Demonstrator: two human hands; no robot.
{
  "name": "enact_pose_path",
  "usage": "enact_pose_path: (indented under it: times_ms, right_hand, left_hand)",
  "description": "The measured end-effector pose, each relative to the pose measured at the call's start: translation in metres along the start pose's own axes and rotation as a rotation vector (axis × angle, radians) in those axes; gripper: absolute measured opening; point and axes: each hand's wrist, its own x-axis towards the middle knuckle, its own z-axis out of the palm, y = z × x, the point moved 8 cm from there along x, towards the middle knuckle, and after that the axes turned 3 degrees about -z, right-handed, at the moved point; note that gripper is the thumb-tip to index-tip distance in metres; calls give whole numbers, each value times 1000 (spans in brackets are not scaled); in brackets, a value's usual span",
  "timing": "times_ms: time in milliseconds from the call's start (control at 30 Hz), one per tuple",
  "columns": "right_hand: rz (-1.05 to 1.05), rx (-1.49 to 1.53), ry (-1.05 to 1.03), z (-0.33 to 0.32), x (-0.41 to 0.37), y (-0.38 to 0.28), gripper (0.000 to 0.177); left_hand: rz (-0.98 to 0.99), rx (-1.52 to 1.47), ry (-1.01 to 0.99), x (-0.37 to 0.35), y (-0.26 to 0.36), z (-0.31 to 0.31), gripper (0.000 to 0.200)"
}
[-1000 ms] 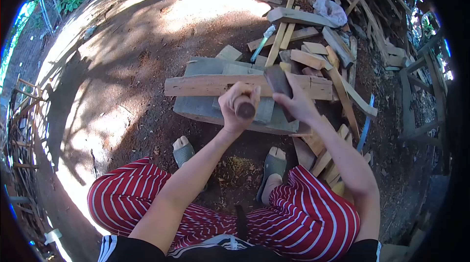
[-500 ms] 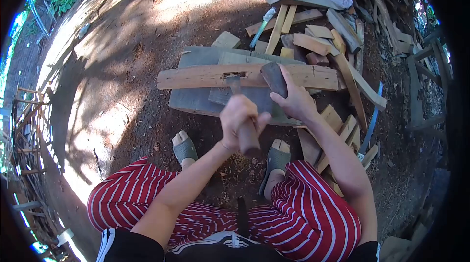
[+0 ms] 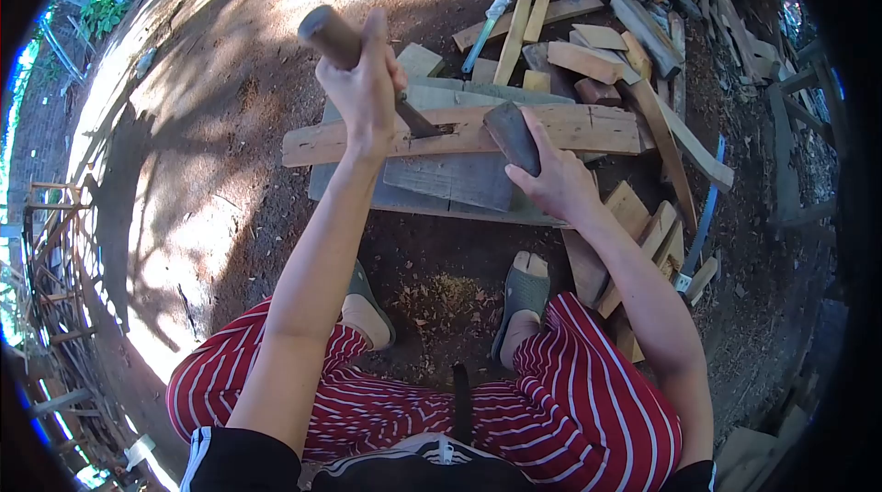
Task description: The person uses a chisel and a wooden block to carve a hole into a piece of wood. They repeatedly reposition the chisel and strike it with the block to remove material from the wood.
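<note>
My left hand (image 3: pixel 363 92) is closed round the thick handle of a chisel (image 3: pixel 421 124). The handle leans up to the left, and the blade tip sits at a small cut-out (image 3: pixel 446 129) in a long wooden beam (image 3: pixel 322 143). In my right hand (image 3: pixel 558 181) is a dark wooden block (image 3: pixel 512 137), gripped along its side and held over the beam's right half. The beam lies across grey boards (image 3: pixel 459 184) in front of my feet.
Offcuts (image 3: pixel 583 60) are heaped behind and right of the beam. A brush with a blue handle (image 3: pixel 480 46) lies among them. At the right is a blue saw-like strip (image 3: pixel 706 212). Wood shavings (image 3: pixel 441 294) cover the soil between my sandals.
My left hand has swung up and left with the chisel, so its handle now points away instead of towards me. My right hand stays over the beam with the block.
</note>
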Motion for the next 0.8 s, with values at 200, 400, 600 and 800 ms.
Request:
enact_pose_path:
  times_ms: [200, 400, 600, 800]
  right_hand:
    - [-8, 37, 3, 1, 1, 1, 87]
    - [-22, 70, 20, 1, 2, 2, 86]
    - [-12, 77, 18, 1, -1, 1, 86]
    - [-5, 42, 27, 1, -3, 0, 87]
  left_hand:
    - [51, 153, 14, 10, -8, 22, 24]
    - [111, 261, 9, 15, -12, 37, 25]
    - [143, 195, -12, 9, -2, 32, 26]
    - [5, -76, 20, 0, -11, 22, 24]
